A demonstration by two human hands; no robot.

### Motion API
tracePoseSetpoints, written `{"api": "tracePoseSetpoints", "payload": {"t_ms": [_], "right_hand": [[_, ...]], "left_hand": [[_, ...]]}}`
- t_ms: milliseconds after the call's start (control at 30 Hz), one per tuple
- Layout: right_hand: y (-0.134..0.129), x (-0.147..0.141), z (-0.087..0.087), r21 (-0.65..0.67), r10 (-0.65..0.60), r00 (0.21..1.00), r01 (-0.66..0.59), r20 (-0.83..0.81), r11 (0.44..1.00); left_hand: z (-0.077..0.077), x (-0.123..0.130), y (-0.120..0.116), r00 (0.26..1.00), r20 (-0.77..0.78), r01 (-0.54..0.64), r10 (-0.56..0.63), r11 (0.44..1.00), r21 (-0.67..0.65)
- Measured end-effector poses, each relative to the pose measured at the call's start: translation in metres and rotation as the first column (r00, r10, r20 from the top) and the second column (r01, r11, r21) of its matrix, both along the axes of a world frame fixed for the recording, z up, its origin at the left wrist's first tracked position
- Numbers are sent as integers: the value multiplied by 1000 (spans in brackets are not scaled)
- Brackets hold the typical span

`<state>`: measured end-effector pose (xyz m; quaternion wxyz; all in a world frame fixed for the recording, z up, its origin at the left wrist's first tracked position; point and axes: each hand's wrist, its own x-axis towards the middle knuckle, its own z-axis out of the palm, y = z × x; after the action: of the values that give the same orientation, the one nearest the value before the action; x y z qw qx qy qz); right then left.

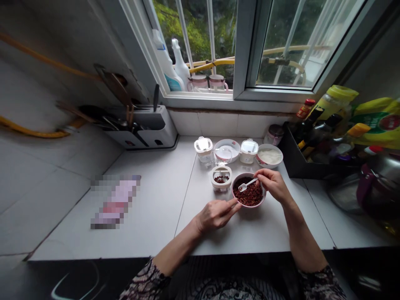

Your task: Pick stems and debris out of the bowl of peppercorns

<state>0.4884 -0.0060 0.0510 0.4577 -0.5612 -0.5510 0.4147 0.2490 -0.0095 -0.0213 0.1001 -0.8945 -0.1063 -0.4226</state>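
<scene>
My right hand (272,183) pinches the handle of a small white spoon (243,187), whose scoop is over a bowl (265,199) of dark red dried pieces (251,195). At the bowl's near left rim, my left hand (217,214) grips the edge between thumb and fingers. Just left of the bowl stands a small white container (221,186) with its clear lid raised and some of the same red pieces inside. Behind it are two closed white containers (203,154) (248,156), a bowl with white contents (227,152) and another with pale contents (270,157).
A grey utensil rack (153,137) stands at the back left, and a blurred pinkish packet (117,202) lies on the left counter. To the right are a dark bin of bottles (296,164) and a metal pot (379,179). A window sill (200,98) runs behind.
</scene>
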Motion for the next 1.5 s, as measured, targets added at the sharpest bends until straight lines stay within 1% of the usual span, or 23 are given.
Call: {"api": "tracePoseSetpoints", "payload": {"t_ms": [233,367,467,533,600,633,700,767,800,833,867,900,967,1033,1067,1133,1200,1300,1367,1500], "right_hand": [[4,-1,-1,0,-68,995,68,-70,998],[5,-12,0,36,-110,987,115,-115,993],[2,-27,0,110,-116,989,126,-91,986],[-1,-37,-1,224,-110,994,113,-28,968],[-4,-45,-4,364,-121,988,77,100,928],[-6,-47,-6,432,-119,976,28,185,901],[-7,-49,-8,539,-90,923,-138,375,831],[-7,-48,-9,588,-69,847,-305,528,749],[-6,-46,-9,600,-68,817,-361,573,714],[-6,-44,-9,613,-77,803,-385,591,690],[-6,-42,-9,628,-94,807,-375,583,682],[-6,-39,-8,641,-111,825,-337,554,690],[-7,-32,-5,633,-151,880,-197,451,749],[-7,-23,-2,551,-180,916,-52,358,833],[-7,-19,-1,491,-171,924,-20,341,871],[-7,-11,1,380,-124,926,-22,356,925],[-6,-6,2,310,-74,915,-58,396,949],[-6,-7,1,243,6,899,-124,437,962],[-6,-11,0,211,47,898,-153,437,966],[-6,-12,-3,189,42,917,-126,396,974]], "left_hand": [[-2,0,1,1000,8,12,-12,1000,2],[-2,0,1,1000,9,12,-12,1000,1],[-4,0,1,1000,1,11,-11,1000,-1],[-5,-1,1,1000,-6,9,-9,1000,0],[-7,-1,1,1000,-10,6,-6,1000,3],[-7,-1,1,1000,-10,4,-4,1000,4],[-7,0,1,1000,-2,-1,1,1000,5],[-6,0,1,1000,14,2,-2,1000,6],[-5,1,1,1000,18,5,-5,1000,6],[-4,1,1,1000,18,6,-6,1000,7],[-4,1,1,1000,14,6,-6,1000,8],[-3,1,1,1000,8,5,-5,1000,10],[-3,0,1,1000,-3,-4,4,1000,9],[-2,0,0,1000,-6,-7,7,1000,8],[-2,-1,0,1000,-6,-6,6,1000,8],[-2,-1,0,1000,-3,-1,1,1000,4],[-2,-1,0,1000,-2,5,-5,1000,0],[-1,0,0,1000,-4,3,-3,1000,0],[0,0,0,1000,-1,1,-1,1000,1],[3,0,0,1000,1,7,-7,1000,4]]}}
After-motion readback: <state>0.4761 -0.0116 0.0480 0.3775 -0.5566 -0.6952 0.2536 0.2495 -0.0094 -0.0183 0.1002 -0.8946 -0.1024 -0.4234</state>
